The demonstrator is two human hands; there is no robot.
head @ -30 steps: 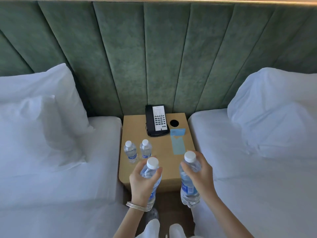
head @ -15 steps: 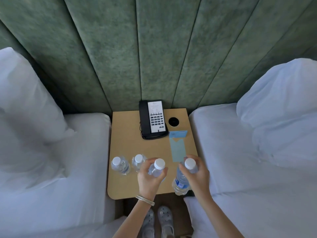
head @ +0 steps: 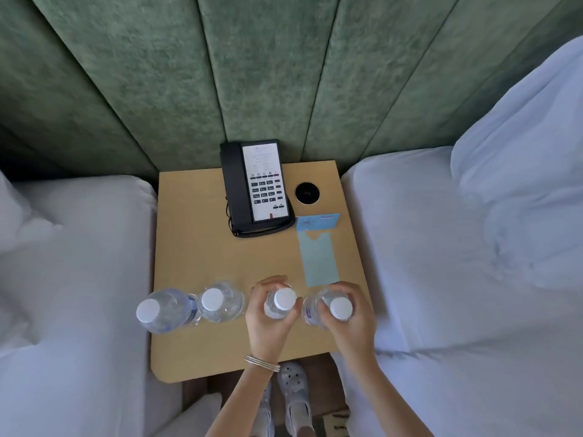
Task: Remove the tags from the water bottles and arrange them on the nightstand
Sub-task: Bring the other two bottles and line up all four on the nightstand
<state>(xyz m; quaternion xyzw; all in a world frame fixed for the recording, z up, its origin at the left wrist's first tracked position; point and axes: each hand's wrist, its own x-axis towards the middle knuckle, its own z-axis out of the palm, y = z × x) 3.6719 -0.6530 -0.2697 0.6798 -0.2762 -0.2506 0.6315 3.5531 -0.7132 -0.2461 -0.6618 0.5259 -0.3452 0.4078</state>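
Several clear water bottles with white caps stand in a row across the front half of the wooden nightstand (head: pixel 195 241). The two on the left, the far-left bottle (head: pixel 164 310) and its neighbour (head: pixel 217 301), stand free. My left hand (head: pixel 268 323) grips the third bottle (head: pixel 284 299) around its shoulder. My right hand (head: pixel 350 323) grips the fourth bottle (head: pixel 339 307) at the right end of the row. A light blue tag (head: pixel 318 260) lies flat on the nightstand just behind the held bottles.
A black desk phone (head: pixel 255 187) sits at the back of the nightstand, with a round black inset (head: pixel 307 193) to its right. White beds flank the nightstand, left bed (head: pixel 72 279) and right bed (head: pixel 441 263). A green padded headboard (head: pixel 252 74) rises behind.
Both hands have carried their bottles forward and down onto the nightstand, in line with the two standing bottles. The camera has moved closer and tilted further down.
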